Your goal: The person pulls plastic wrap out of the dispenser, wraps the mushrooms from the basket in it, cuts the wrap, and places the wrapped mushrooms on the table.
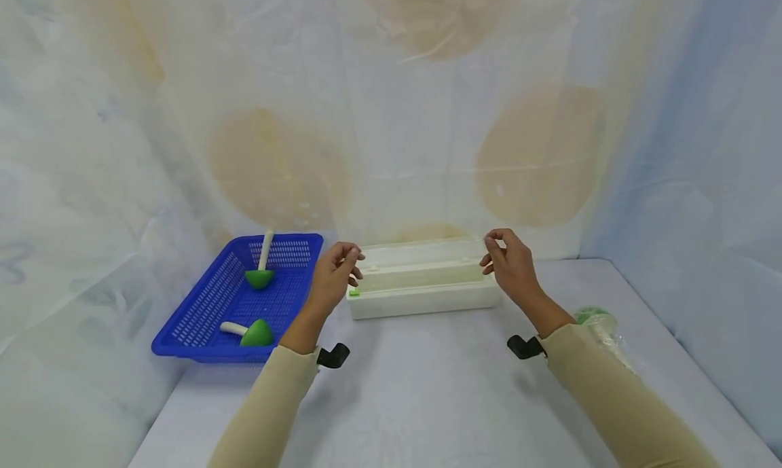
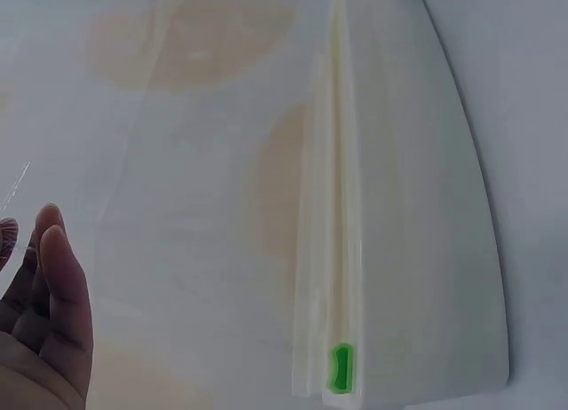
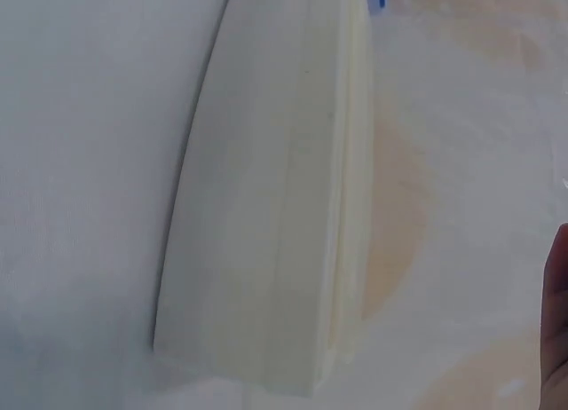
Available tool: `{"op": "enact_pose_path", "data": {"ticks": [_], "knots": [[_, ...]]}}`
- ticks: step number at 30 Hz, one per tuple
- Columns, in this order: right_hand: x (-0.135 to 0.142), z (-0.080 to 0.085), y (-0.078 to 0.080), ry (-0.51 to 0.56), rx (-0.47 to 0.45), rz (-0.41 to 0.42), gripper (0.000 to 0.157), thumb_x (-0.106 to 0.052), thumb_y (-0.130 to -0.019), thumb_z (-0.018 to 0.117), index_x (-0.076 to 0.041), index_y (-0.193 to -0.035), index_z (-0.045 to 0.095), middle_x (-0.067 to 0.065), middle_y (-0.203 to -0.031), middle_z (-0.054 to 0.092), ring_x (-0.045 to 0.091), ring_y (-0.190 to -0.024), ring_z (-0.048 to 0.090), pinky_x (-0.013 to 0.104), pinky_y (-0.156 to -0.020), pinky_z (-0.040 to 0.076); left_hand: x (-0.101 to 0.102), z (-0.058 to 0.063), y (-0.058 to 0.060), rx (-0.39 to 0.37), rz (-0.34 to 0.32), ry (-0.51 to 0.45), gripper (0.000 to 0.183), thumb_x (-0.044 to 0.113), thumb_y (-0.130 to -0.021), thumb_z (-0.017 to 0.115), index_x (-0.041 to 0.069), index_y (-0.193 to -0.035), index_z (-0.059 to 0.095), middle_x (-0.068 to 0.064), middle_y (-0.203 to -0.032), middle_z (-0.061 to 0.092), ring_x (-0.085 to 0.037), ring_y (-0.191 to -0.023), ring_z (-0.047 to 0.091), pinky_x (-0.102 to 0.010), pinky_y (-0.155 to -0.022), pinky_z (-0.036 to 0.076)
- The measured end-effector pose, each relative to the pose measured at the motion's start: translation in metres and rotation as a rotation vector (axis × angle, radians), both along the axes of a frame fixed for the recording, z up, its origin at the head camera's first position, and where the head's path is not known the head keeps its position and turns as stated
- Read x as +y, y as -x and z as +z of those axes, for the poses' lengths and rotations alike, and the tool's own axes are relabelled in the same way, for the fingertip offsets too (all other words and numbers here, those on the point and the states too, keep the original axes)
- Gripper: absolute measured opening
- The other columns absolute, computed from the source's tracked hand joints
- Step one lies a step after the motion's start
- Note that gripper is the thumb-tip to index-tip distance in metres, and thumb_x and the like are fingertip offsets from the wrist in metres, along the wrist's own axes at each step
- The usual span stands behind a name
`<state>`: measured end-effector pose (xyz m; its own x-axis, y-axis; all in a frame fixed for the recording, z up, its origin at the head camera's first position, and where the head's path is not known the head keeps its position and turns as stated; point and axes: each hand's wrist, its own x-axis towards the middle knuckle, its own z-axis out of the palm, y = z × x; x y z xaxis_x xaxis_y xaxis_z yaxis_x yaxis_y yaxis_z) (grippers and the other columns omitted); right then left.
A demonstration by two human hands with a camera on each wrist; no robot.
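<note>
A long white cling film dispenser box [image 1: 427,300] stands with its clear lid [image 1: 421,253] raised at the back. At its left end sits a small green slider [image 2: 341,368]. My left hand [image 1: 332,274] is above the box's left end, thumb and fingertips pinching thin clear film [image 2: 15,188] that shows only as glints. My right hand [image 1: 513,267] is over the right end, thumb and forefinger pinched together at what seems the film's other side. The film between the hands is hardly visible. In the right wrist view only an edge of the right hand [image 3: 556,312] shows.
A blue plastic basket [image 1: 287,308] at the left holds two ladle-like utensils, one upright [image 1: 259,279] and one lying down [image 1: 256,333], green with white handles. Beside my right forearm lies a similar green utensil [image 1: 592,313] under clear film. Patterned sheeting [image 1: 403,135] surrounds the white table [image 1: 421,386].
</note>
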<state>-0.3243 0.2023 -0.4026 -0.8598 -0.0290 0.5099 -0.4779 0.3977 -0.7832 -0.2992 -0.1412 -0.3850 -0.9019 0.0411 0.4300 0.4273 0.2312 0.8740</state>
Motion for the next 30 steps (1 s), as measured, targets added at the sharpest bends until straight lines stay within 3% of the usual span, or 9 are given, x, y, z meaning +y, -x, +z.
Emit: {"op": "enact_pose_path", "data": {"ticks": [5,10,15,23,30], "knots": [[0.006,0.007,0.001,-0.139,0.073,-0.041,0.023,-0.022,-0.103,0.049,-0.002,-0.113,0.057,0.012,-0.096,0.060,0.025,-0.075,0.065,0.029,-0.064,0.054,-0.007,0.004,0.002,-0.002,0.013,0.054,0.021,0.019,-0.102,0.051,0.002,-0.107,0.062,-0.018,-0.102,0.063,-0.032,-0.075,0.064,-0.031,-0.060,0.055],[0.011,0.020,0.004,-0.263,0.247,-0.121,0.013,-0.013,-0.098,0.059,-0.002,-0.101,0.065,0.008,-0.096,0.058,0.020,-0.079,0.053,0.028,-0.066,0.044,-0.012,0.016,0.005,0.054,0.087,0.129,0.020,0.018,-0.100,0.057,0.002,-0.104,0.068,-0.014,-0.081,0.060,-0.029,-0.067,0.059,-0.031,-0.058,0.053],[0.015,0.028,0.004,-0.270,0.317,-0.113,0.008,-0.009,-0.094,0.064,-0.003,-0.098,0.068,0.005,-0.090,0.058,0.014,-0.076,0.049,0.024,-0.064,0.040,-0.015,0.026,0.003,0.094,0.161,0.232,0.019,0.017,-0.099,0.059,0.004,-0.104,0.071,-0.010,-0.077,0.057,-0.021,-0.062,0.056,-0.027,-0.053,0.046],[0.017,0.040,0.005,-0.271,0.472,-0.091,0.005,-0.001,-0.089,0.068,-0.001,-0.094,0.069,0.007,-0.086,0.058,0.013,-0.071,0.048,0.022,-0.062,0.039,-0.019,0.039,0.001,0.155,0.161,0.266,0.019,0.015,-0.098,0.060,0.002,-0.105,0.071,-0.009,-0.087,0.064,-0.028,-0.072,0.059,-0.024,-0.057,0.049],[0.017,0.050,0.006,-0.276,0.496,-0.105,0.005,-0.002,-0.089,0.068,0.000,-0.094,0.069,0.007,-0.086,0.058,0.013,-0.071,0.048,0.022,-0.061,0.038,-0.019,0.049,0.000,0.152,0.190,0.293,0.020,0.019,-0.098,0.060,0.004,-0.106,0.071,-0.007,-0.086,0.063,-0.019,-0.074,0.055,-0.025,-0.059,0.051]]}}
